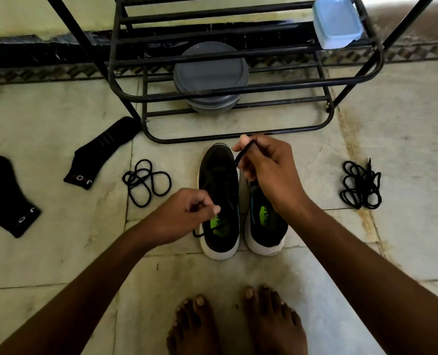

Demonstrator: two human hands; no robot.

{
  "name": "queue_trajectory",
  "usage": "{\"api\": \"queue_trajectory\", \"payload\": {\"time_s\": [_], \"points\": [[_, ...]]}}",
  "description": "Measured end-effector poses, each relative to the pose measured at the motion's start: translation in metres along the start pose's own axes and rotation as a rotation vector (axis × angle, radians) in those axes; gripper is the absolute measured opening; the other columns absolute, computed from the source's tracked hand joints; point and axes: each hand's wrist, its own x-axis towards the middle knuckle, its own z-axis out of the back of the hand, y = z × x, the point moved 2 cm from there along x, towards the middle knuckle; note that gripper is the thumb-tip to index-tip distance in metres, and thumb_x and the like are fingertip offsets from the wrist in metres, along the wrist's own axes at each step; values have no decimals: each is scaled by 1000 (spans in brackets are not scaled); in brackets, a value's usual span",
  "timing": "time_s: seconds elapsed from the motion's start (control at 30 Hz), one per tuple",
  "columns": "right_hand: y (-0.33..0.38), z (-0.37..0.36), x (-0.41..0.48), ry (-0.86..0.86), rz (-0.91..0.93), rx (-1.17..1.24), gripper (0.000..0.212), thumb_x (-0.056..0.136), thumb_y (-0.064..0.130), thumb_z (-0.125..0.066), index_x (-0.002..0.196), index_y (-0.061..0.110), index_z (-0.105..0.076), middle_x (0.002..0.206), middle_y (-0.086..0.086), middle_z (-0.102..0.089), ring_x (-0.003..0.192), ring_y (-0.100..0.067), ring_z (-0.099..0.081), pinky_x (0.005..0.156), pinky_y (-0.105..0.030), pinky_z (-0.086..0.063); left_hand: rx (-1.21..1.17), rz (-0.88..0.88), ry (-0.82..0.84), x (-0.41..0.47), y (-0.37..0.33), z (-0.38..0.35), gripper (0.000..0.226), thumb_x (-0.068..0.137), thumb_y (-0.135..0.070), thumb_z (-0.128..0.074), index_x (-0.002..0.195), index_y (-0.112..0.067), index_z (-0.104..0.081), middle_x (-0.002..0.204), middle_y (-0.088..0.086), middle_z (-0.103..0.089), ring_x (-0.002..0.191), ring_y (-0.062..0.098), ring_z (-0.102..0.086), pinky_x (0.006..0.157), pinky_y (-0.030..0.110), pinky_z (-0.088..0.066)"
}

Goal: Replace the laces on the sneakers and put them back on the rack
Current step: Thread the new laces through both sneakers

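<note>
Two black sneakers with white soles stand side by side on the floor, toes toward the rack: the left sneaker (219, 198) and the right sneaker (265, 226). My right hand (269, 172) pinches a black lace end (243, 151) lifted above the left sneaker's toe. My left hand (184, 216) pinches the other lace end at the same sneaker's collar. A coiled black lace (146, 181) lies left of the sneakers. Another bundle of black lace (361, 184) lies to the right.
A black metal shoe rack (238, 90) stands just beyond the sneakers, holding grey round containers (210, 75) and a blue plastic box (337, 23). Two black socks (102, 152) (6, 196) lie on the tile floor at left. My bare feet (238, 321) are near the bottom.
</note>
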Motion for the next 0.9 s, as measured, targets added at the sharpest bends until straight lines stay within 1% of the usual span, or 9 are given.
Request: {"api": "queue_trajectory", "payload": {"time_s": [0.17, 0.33, 0.43, 0.5, 0.6, 0.7, 0.73, 0.8, 0.9], "points": [[22, -2, 10, 86, 30, 27, 34, 105, 29, -56, 98, 1, -72, 75, -16, -68, 61, -20, -60, 58, -25, -48, 189, -34, 68, -10, -8, -20, 22, 97, -28, -68, 80, -19, -57, 70, -5, -54, 60, 3, -47, 59, 24, -42], [38, -7, 19, 188, 36, 1, 33, 104, 32, -57, 102, 3, -72, 80, -11, -73, 69, -22, -67, 62, -26, -51, 94, -73, 30, -9, -25, -47, 22, 100, -25, -65, 80, -17, -58, 60, -1, -50, 55, 8, -44, 55, 27, -38], [44, -9, 21, 257, 28, -15, 35, 104, 31, -58, 104, -2, -69, 83, -13, -74, 68, -25, -73, 63, -31, -55, 101, -80, 30, -6, -28, -59, 19, 101, -24, -63, 85, -13, -65, 62, 3, -59, 56, 15, -55, 59, 38, -48], [44, -8, 21, 293, 26, -38, 34, 103, 28, -59, 104, -5, -68, 83, -14, -74, 66, -28, -74, 61, -31, -55, 80, -73, 23, -7, -27, -58, 18, 101, -22, -62, 93, -11, -74, 66, 0, -70, 61, 9, -65, 67, 35, -57], [38, -4, 23, 303, 82, -137, 24, 100, 24, -65, 99, 2, -71, 80, -9, -75, 67, -27, -74, 59, -25, -54, 5, -36, -191, -9, -24, -45, 19, 99, -23, -66, 89, -13, -79, 60, -6, -71, 52, 5, -65, 57, 21, -52], [30, -4, 22, 274, 115, -207, 33, 87, 39, -65, 95, 9, -76, 77, -5, -76, 69, -23, -74, 65, -28, -58, -3, -42, -524, -10, -18, -25, 5, 90, -21, -76, 86, -19, -76, 58, -8, -65, 51, 8, -61, 53, 23, -49], [28, -5, 21, 272, 108, -216, 40, 81, 45, -63, 95, 10, -77, 77, -5, -76, 71, -22, -74, 70, -34, -61, -15, -48, -570, -10, -16, -19, 8, 87, -20, -79, 93, -21, -74, 66, -7, -66, 57, 12, -62, 55, 25, -51], [24, -8, 20, 281, 100, -240, 41, 79, 47, -64, 94, 12, -78, 78, -3, -77, 74, -20, -75, 77, -46, -62, -36, -65, -561, -7, -11, -11, 36, 80, -27, -81, 113, -27, -69, 90, -8, -67, 69, 12, -59, 58, 22, -49], [25, -12, 20, 303, 118, -297, 20, 90, 29, -71, 95, 11, -79, 77, -2, -77, 70, -15, -75, 78, -47, -62, -65, -87, -469, 0, -14, -7, 54, 73, -45, -81, 124, -41, -62, 99, -3, -57, 67, 6, -50, 58, 17, -45]]}}
